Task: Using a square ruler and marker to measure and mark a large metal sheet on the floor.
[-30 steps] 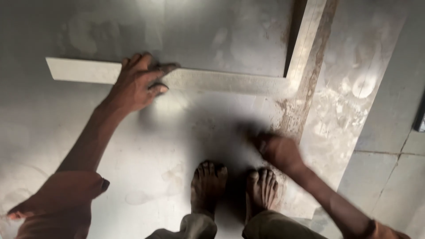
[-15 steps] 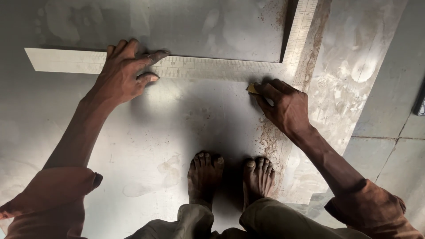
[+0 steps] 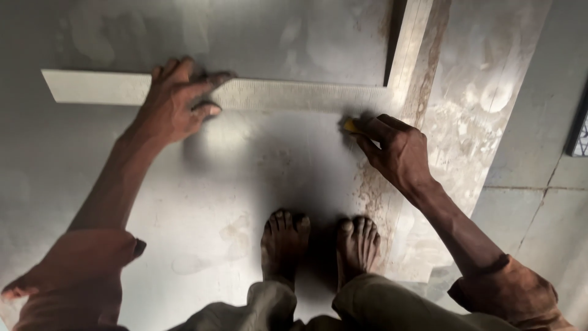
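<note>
Two bare feet (image 3: 318, 245) stand at six o'clock on one grey sheet (image 3: 202, 202). At two o'clock the right hand (image 3: 398, 153) pinches a small yellow marker (image 3: 350, 126) against the single L-shaped steel square (image 3: 294, 95) (its long blade lies across the sheet). At ten o'clock the left hand (image 3: 174, 104) lies flat, fingers spread, pressing the blade down.

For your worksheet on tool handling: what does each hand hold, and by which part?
Right hand pinches a small yellow marker by its rear end. Left hand grips nothing; it presses flat on the steel square's long arm.
</note>
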